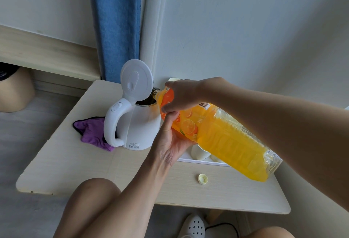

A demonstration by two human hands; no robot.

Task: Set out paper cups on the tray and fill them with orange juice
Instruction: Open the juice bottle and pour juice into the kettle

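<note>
A large clear bottle of orange juice (226,139) lies tilted, its uncapped neck pointing left over the open mouth of a white electric kettle (136,124). My right hand (181,96) grips the bottle near the neck from above. My left hand (170,143) holds it from below at the orange label. Under the bottle a white tray (200,161) holds white paper cups (200,151), mostly hidden. One more cup rim (173,79) shows behind my right hand. The yellow bottle cap (202,178) lies on the table.
The pale wooden table (94,162) stands against a white wall beside a blue curtain (117,26). A purple cloth (92,133) lies left of the kettle, whose lid (136,80) stands open. My knees and a white shoe (194,226) are below the table's front edge.
</note>
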